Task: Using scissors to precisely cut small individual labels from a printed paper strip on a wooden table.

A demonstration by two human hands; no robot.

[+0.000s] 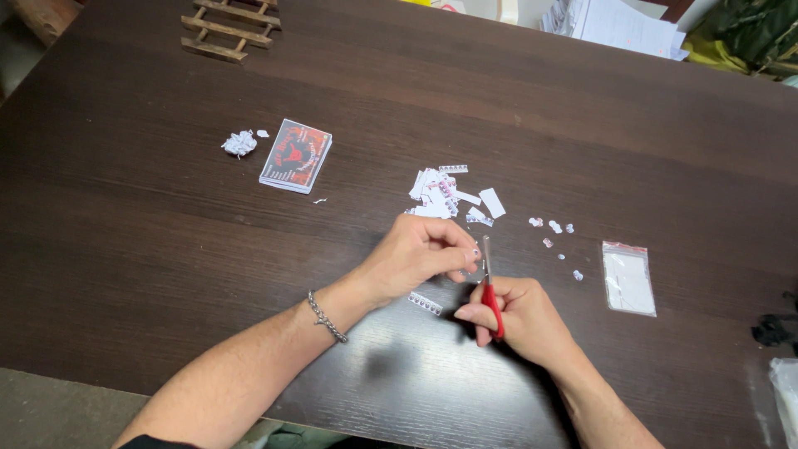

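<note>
While the right hand [524, 320] gripped the red-handled scissors [490, 287] with blades pointing away from the body, the left hand [416, 258] pinched a tiny paper cutout [475, 252] between thumb and fingertips, right against the blades. A printed strip [425, 303] lay just below the left hand; cut scraps [445, 195] lay beyond it. Good practice appeared to be short snips, turning the paper, with fingertips clear of the edge.

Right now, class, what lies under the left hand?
A white paper strip lies on the table, showing below the left hand. Anything further beneath the palm is covered.
</note>
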